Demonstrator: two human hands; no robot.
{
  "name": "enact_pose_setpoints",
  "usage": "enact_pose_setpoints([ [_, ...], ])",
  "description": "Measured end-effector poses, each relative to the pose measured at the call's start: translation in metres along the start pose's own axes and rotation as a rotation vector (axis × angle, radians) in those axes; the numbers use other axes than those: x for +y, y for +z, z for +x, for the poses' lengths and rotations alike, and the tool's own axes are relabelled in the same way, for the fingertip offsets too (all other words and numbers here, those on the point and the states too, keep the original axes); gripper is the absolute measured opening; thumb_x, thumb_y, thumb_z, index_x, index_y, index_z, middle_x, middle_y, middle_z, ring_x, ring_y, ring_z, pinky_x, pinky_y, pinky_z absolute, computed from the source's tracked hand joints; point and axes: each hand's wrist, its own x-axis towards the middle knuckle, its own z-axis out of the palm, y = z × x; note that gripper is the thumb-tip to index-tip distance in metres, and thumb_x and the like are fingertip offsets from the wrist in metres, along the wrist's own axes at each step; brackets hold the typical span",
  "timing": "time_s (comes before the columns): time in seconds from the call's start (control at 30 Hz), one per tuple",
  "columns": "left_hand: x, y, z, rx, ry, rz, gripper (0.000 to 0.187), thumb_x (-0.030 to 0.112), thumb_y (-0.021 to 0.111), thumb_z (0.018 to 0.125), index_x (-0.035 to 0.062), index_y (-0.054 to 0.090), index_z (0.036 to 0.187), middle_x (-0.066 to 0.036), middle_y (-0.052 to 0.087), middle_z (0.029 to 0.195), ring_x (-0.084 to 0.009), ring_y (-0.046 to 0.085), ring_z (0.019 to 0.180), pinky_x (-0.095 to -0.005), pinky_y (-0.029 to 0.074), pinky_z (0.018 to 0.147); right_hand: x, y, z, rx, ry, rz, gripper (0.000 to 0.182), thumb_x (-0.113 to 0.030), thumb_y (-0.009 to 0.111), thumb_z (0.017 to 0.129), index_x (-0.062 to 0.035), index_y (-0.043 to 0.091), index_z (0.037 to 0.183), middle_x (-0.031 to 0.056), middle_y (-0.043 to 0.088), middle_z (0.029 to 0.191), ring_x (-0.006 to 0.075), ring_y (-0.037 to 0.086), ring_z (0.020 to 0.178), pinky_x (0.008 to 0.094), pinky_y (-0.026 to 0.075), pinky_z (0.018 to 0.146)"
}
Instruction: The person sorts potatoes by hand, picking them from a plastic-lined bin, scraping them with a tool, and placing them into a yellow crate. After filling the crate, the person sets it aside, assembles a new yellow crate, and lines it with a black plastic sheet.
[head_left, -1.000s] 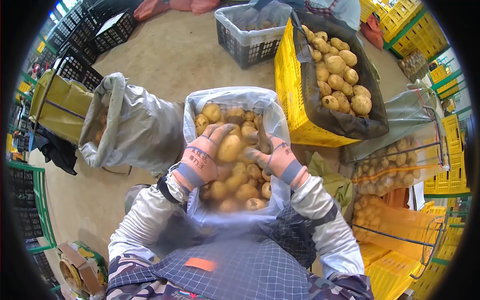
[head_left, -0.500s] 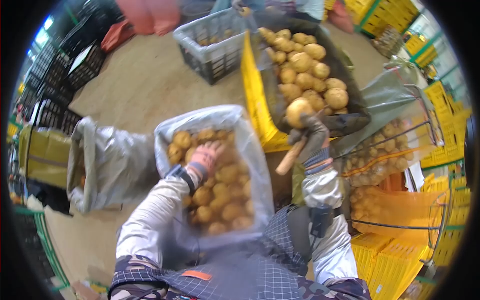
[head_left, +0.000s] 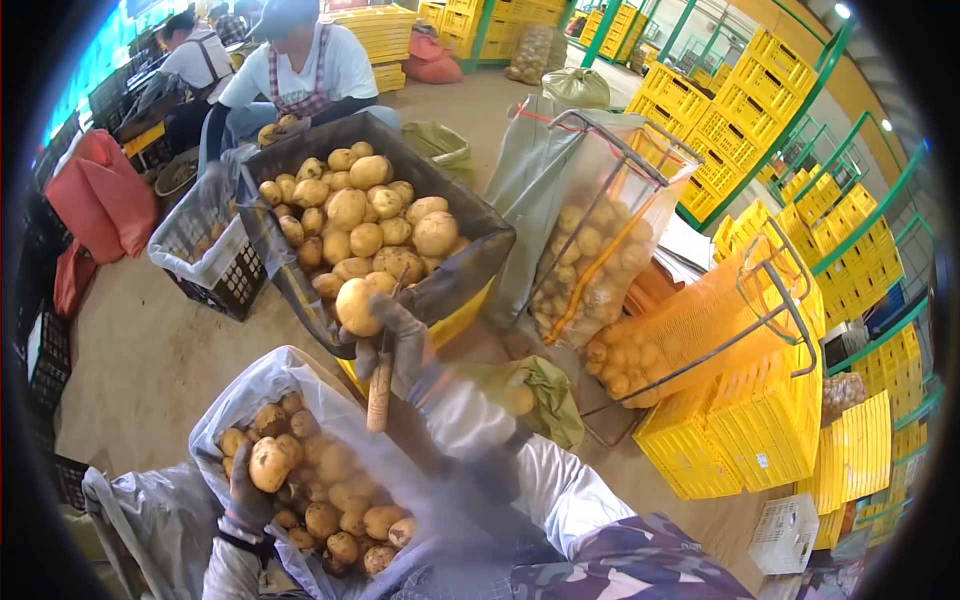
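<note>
Tan floor [head_left: 130,380], yellow crates [head_left: 742,118] stacked; right hand [head_left: 403,335] holds potato [head_left: 358,307].

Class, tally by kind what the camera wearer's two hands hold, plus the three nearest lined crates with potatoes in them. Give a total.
Potatoes: 2 (one in the left hand, one in the right hand)
Wooden-handled tool: 1
White-lined crates: 2
Black-lined crate: 1
Total: 6
</note>
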Motion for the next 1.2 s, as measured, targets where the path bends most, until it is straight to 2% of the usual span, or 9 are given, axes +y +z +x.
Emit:
enact_pose_setpoints([
  [0.1,-0.012,0.012,-0.035,0.089,0.181,-0.026,0.058,0.066,0.049,0.095,0.0145,0.066,0.115,-0.008,0.073,0.093,-0.0224,0.07,0.067,-0.0292,0.05,0.041,-0.003,-0.005,0.0,-0.241,-0.089,0.097,0.029,-0.034,0.065,0.097,-0.006,0.062,0.104,0.0153,0.071,0.083,0.0165,0.058,0.045,0.0271,0.048,0.035],
  [0.17,-0.023,0.04,-0.057,0.316,0.303,-0.206,0.057,0.066,0.051,0.094,0.0154,0.066,0.113,-0.007,0.074,0.091,-0.022,0.071,0.067,-0.0297,0.051,0.041,-0.007,0.002,-0.014,-0.142,-0.098,0.056,0.032,-0.034,0.064,0.097,-0.0034,0.063,0.107,0.0136,0.07,0.081,0.0172,0.059,0.049,0.0278,0.049,0.041],
  [0.33,-0.034,0.062,-0.09,0.3,0.396,-0.326,0.065,0.069,0.044,0.094,0.0122,0.064,0.119,-0.014,0.073,0.093,-0.0284,0.069,0.066,-0.034,0.052,0.045,-0.011,0.014,-0.049,-0.181,-0.096,-0.156,0.034,-0.031,0.065,0.093,0.0,0.064,0.106,0.0097,0.063,0.069,0.0215,0.062,0.06,0.0325,0.052,0.055],
  [0.5,-0.057,-0.008,-0.076,0.322,0.838,0.706,0.064,0.061,0.044,0.097,0.011,0.056,0.134,-0.015,0.069,0.116,-0.0297,0.07,0.092,-0.035,0.055,0.057,0.01,0.037,-0.084,-0.089,-0.035,-0.156,0.028,-0.022,0.061,0.092,-0.001,0.062,0.111,0.0081,0.061,0.068,0.0217,0.059,0.058,0.0324,0.052,0.057],
  [0.63,-0.059,-0.01,-0.078,0.214,0.791,0.489,0.057,0.052,0.046,0.099,0.0109,0.054,0.138,-0.013,0.066,0.126,-0.0306,0.067,0.105,-0.039,0.056,0.069,0.034,0.015,-0.089,-0.166,0.005,-0.161,0.045,-0.006,0.055,0.09,-0.0074,0.057,0.135,0.0086,0.067,0.11,0.0195,0.065,0.076,0.0316,0.056,0.066],
  [0.8,-0.042,0.047,-0.116,-0.14,0.531,-0.142,0.05,0.025,0.056,0.099,-0.0007,0.05,0.141,-0.014,0.058,0.137,-0.0274,0.06,0.124,-0.0373,0.057,0.094,0.059,0.014,-0.083,-0.2,0.017,-0.378,0.048,-0.006,0.056,0.09,-0.0066,0.055,0.138,0.0101,0.066,0.108,0.0164,0.063,0.068,0.0302,0.055,0.062],
  [0.93,-0.042,0.053,-0.123,-0.15,0.621,-0.052,0.051,0.025,0.049,0.1,0.0004,0.045,0.145,-0.015,0.054,0.14,-0.0269,0.059,0.124,-0.0394,0.051,0.104,0.071,0.029,-0.089,-0.261,-0.075,-0.581,0.05,-0.01,0.056,0.091,-0.0049,0.051,0.14,0.0105,0.065,0.109,0.0147,0.06,0.064,0.0282,0.054,0.058],
  [1.0,-0.04,0.042,-0.12,-0.167,0.599,-0.041,0.05,0.034,0.049,0.103,-0.0005,0.049,0.14,-0.014,0.056,0.138,-0.0265,0.056,0.128,-0.0416,0.046,0.108,0.076,0.018,-0.086,-0.321,-0.087,-0.596,0.05,-0.007,0.062,0.09,-0.0034,0.051,0.139,0.0093,0.065,0.111,0.0199,0.066,0.086,0.0288,0.057,0.073],
  [1.2,-0.047,0.036,-0.112,0.115,0.725,-0.28,0.028,0.035,0.06,0.1,0.0092,0.065,0.112,-0.003,0.068,0.104,-0.016,0.066,0.094,-0.0315,0.056,0.079,0.1,0.033,-0.083,-0.404,0.102,-0.898,0.055,-0.014,0.063,0.087,-0.001,0.051,0.139,0.0081,0.067,0.1,0.0117,0.06,0.063,0.0248,0.051,0.054],
])
